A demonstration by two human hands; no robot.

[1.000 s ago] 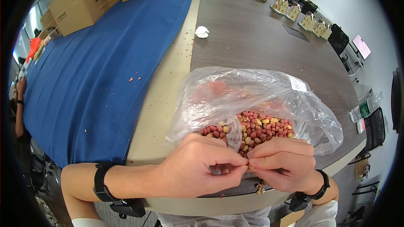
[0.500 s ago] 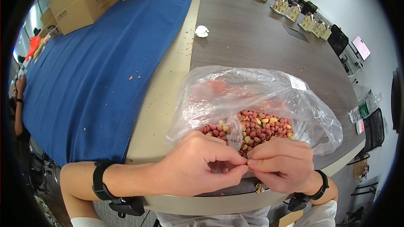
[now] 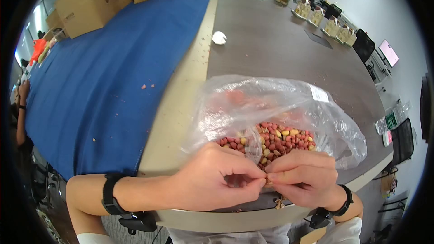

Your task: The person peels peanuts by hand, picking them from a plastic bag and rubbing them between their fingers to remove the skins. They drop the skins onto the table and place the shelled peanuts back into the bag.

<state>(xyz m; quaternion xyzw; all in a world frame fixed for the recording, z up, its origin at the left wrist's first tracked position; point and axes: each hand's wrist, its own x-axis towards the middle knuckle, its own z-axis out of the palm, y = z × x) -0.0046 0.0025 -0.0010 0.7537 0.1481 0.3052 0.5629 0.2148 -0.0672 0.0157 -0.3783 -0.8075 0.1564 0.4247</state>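
My left hand (image 3: 221, 177) and my right hand (image 3: 304, 177) meet at the table's near edge, both in a pinch. Between their fingertips is a small peanut (image 3: 266, 181), mostly covered by the fingers. Just beyond them lies a clear plastic bag (image 3: 271, 95), its mouth turned toward me. Inside it are many red-skinned peanuts (image 3: 282, 142), a few of them pale yellow without skin. Below my right hand, bits of peanut skin (image 3: 279, 203) lie on the table edge.
A blue cloth (image 3: 104, 95) with scattered skin crumbs covers the left side. Cardboard boxes (image 3: 92, 7) stand at its far end. On the dark table (image 3: 253, 54) are a crumpled white tissue (image 3: 219, 38) and small house models (image 3: 332, 28). Another person's arm (image 3: 21, 113) shows at far left.
The view has shifted slightly, so the table and bag sit a little lower. Both hands keep nearly the same pinch, with only slight finger movement.
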